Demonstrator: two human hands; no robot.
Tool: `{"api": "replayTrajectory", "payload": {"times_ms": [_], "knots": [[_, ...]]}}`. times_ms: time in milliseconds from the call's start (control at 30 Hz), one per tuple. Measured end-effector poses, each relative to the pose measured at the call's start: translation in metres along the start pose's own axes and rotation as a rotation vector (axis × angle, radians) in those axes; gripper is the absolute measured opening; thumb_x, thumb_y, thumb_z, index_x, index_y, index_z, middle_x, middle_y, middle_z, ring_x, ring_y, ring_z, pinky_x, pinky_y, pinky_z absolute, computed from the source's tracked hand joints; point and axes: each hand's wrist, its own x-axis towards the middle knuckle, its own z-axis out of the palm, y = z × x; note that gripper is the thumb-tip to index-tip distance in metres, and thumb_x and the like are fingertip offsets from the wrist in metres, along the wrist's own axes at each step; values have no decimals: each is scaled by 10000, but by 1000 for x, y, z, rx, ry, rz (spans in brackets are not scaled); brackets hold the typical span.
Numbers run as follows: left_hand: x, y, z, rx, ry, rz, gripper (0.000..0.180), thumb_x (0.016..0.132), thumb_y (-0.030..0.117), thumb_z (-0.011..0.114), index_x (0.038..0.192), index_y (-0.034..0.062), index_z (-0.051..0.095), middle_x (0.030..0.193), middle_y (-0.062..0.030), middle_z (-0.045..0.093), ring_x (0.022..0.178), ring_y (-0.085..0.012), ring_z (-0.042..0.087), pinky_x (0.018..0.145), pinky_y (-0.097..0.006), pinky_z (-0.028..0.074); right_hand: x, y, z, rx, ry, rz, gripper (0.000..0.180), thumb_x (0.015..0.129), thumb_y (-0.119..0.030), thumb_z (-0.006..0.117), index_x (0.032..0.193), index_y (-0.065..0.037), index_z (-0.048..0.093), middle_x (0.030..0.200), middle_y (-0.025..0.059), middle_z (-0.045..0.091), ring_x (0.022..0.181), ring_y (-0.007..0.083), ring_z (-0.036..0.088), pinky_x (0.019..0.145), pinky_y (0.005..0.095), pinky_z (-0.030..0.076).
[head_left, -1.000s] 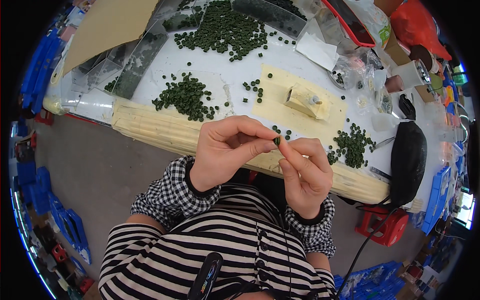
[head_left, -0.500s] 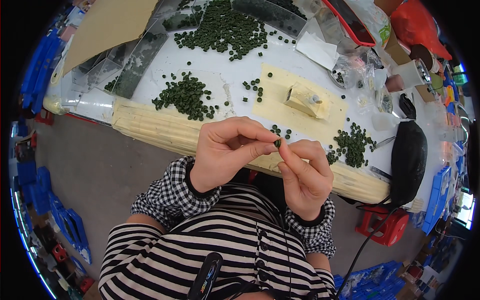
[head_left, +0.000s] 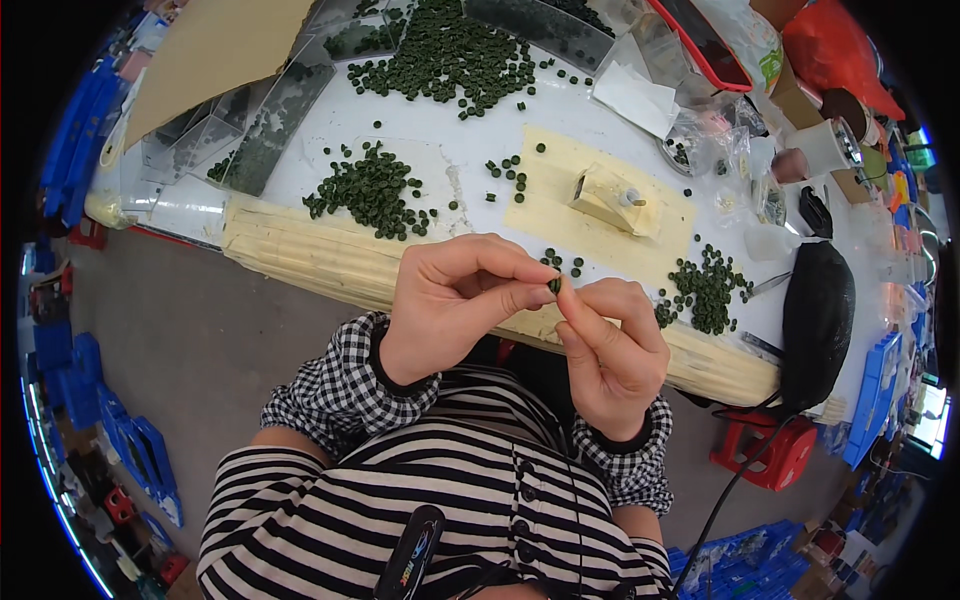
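Note:
Between the thumb and index fingertip of my left hand [head_left: 450, 300] is a small dark green round piece [head_left: 555, 286], like a bead or button. My right hand [head_left: 615, 350] has its fingers curled, and a fingertip presses against the same piece from the right; the fingertips partly cover it. Just beyond my fingers several like pieces [head_left: 577, 262] lie on the table. A larger pile of green pieces [head_left: 365, 190] is at the left, and another pile [head_left: 708, 290] lies to the right of my right hand.
A taped block with a short peg [head_left: 615, 200] stands on a cream sheet [head_left: 540, 210]. Far back lies a big heap of green pieces [head_left: 450, 60] beside clear trays [head_left: 280, 130]. At the right are a black bag [head_left: 818, 310] and a white paper [head_left: 635, 100]. Padding covers the table's front edge [head_left: 310, 255].
My right hand has shifted very slightly at the piece. My left hand and the piles look the same.

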Motion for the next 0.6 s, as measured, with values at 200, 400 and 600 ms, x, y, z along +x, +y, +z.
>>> {"api": "replayTrajectory", "payload": {"times_ms": [200,400,600], "knots": [[1,0,0,-10,-2,-15,171,866,-82,654,1026,-42,699,964,-107,687,886,-138,668,800,-238,555,1,0,0,11,-1,18,336,777,26,724,1110,-19,717,886,72,653,755,205,586,656,300,471],[2,0,-2,-23,1,-42,172,867,-73,659,1034,-46,691,984,-107,688,897,-133,666,805,-237,555,1,-1,-1,36,-5,68,342,782,33,718,1120,-23,716,889,72,651,754,199,586,656,288,470],[4,0,-1,-19,30,-65,157,868,-61,665,1023,-47,684,967,-110,691,872,-141,671,797,-247,557,1,1,-3,17,2,100,340,784,53,704,1116,-16,717,897,89,643,764,195,589,672,280,475]]}}
